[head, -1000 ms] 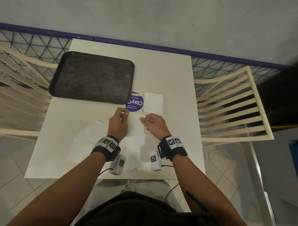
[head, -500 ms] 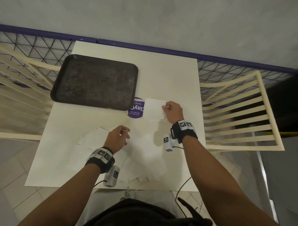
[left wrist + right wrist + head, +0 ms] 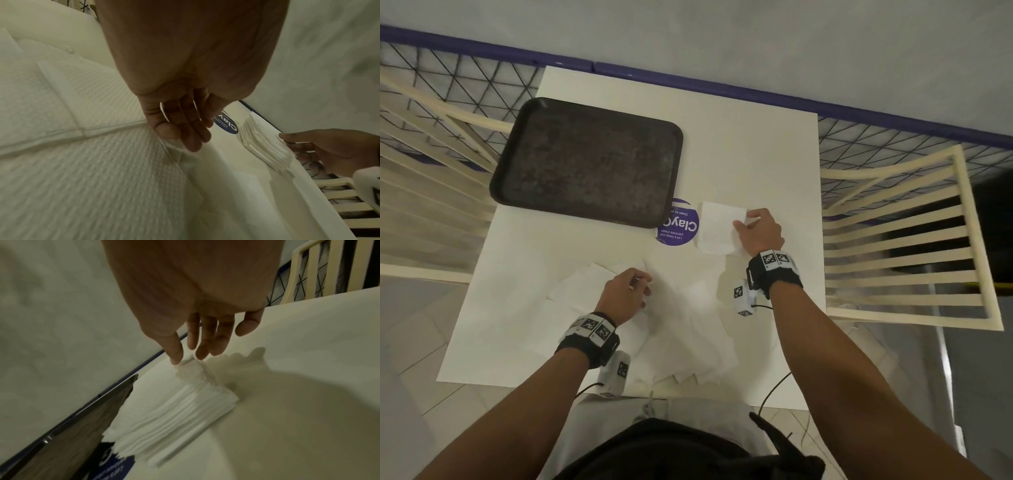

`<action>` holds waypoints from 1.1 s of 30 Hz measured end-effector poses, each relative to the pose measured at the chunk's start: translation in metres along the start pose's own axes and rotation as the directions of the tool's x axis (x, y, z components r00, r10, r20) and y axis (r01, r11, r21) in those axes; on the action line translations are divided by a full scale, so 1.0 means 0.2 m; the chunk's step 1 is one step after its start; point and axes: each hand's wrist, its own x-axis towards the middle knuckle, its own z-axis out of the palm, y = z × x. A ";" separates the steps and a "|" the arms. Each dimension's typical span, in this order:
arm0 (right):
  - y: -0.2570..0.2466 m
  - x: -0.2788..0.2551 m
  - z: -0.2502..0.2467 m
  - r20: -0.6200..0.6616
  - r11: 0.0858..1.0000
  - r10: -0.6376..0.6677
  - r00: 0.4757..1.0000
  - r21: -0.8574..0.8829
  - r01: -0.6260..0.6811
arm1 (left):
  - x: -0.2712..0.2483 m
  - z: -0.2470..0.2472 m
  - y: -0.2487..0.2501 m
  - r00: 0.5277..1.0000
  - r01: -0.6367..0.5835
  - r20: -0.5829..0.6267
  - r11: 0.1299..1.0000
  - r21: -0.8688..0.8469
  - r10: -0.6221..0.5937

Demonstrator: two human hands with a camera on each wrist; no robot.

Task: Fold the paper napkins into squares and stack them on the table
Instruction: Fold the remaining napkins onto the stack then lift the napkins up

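Note:
A stack of folded white napkins lies on the white table, right of centre. My right hand is at the stack's far right corner, with the slightly lifted corner of the top folded napkin lightly pinched between thumb and fingers. Several unfolded napkins are spread over the near side of the table. My left hand rests on them and pinches the raised edge of one between thumb and fingertips. The right hand also shows in the left wrist view.
A dark rectangular tray sits on the far left of the table, overlapping a round purple sticker beside the stack. Cream slatted chairs stand at the right and left. A mesh railing and a wall lie beyond.
My right hand carried a folded napkin from in front of me to the stack and now holds its corner there. My left hand drew back onto the unfolded napkins.

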 end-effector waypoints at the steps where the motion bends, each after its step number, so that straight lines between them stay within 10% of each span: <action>1: 0.00 -0.01 0.00 -0.021 1.000 0.008 1.000 0.018 -0.007 | 0.00 0.00 0.00 1.000 -0.002 -0.002 1.000 0.000 0.002; 11: 0.00 -0.42 0.13 -0.117 0.935 -0.265 0.957 0.211 0.284 | -0.08 -0.05 -0.04 0.998 -0.025 -0.050 1.000 0.002 0.025; 20: -0.07 -0.81 0.48 0.211 0.869 -0.484 0.849 0.228 0.439 | -0.22 -0.17 -0.26 0.990 0.024 -0.138 1.000 0.005 -0.023; 33: -0.23 -0.93 0.79 0.374 0.955 -0.254 0.892 -0.046 0.292 | -0.25 -0.35 -0.61 0.975 0.136 -0.172 0.990 -0.046 -0.142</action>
